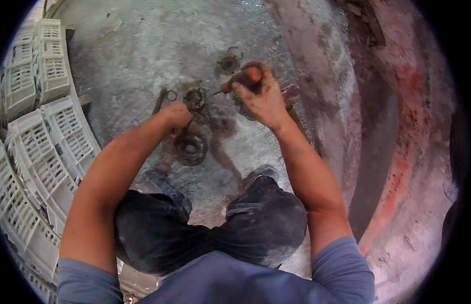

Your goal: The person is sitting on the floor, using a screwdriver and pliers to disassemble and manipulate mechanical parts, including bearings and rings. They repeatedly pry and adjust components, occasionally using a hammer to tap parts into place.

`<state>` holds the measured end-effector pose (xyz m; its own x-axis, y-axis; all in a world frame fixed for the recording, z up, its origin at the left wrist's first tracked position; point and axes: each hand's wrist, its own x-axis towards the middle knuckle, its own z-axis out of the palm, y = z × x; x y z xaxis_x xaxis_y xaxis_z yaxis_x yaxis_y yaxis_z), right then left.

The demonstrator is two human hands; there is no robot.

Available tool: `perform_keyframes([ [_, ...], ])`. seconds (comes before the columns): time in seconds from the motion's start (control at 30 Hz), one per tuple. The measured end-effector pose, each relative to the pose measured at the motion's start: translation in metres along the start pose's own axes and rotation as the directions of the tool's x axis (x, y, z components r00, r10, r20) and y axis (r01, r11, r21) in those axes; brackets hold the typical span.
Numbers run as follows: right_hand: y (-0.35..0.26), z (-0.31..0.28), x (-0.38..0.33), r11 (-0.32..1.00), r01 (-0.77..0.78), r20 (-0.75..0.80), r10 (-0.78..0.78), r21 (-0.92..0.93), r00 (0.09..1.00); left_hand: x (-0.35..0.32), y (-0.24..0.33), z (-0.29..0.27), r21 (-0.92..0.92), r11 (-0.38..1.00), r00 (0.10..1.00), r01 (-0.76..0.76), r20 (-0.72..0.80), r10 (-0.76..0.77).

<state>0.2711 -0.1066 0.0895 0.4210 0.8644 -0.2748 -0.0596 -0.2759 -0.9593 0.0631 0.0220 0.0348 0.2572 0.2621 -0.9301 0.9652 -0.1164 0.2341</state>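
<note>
My right hand (267,103) is wrapped round what looks like a screwdriver (226,88), with red at both ends of its handle and a thin shaft pointing left. Behind the fingers is a dark area whose shape I cannot make out. Below that hand, a round metal part (247,112) is partly covered. My left hand (178,117) is low over the floor with its fingers curled closed; anything inside is hidden. It sits between a dark ring-shaped part (195,98) and a larger greasy ring (190,148). A small thin ring (171,95) and a brown rod (160,100) lie just beyond it.
Another round metal part (229,63) lies farther off on the wet grey floor (159,45). White slatted plastic crates (48,147) line the left side. A rough wall with reddish stains (397,167) rises on the right. My bent knees (266,218) are close below the parts.
</note>
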Motion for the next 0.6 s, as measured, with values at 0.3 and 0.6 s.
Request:
perform_keyframes([
  [0.3, 0.028, 0.008, -0.006, 0.983, -0.057, -0.016, 0.055, -0.172, 0.998, 0.000, 0.010, -0.011, 0.107, 0.990, 0.996, 0.090, 0.000, -0.091],
  [0.6, 0.025, 0.013, -0.004, 0.977, 0.013, 0.035, -0.006, -0.211, 0.999, 0.015, -0.006, -0.005, 0.239, 0.971, 0.996, -0.010, -0.088, 0.031],
])
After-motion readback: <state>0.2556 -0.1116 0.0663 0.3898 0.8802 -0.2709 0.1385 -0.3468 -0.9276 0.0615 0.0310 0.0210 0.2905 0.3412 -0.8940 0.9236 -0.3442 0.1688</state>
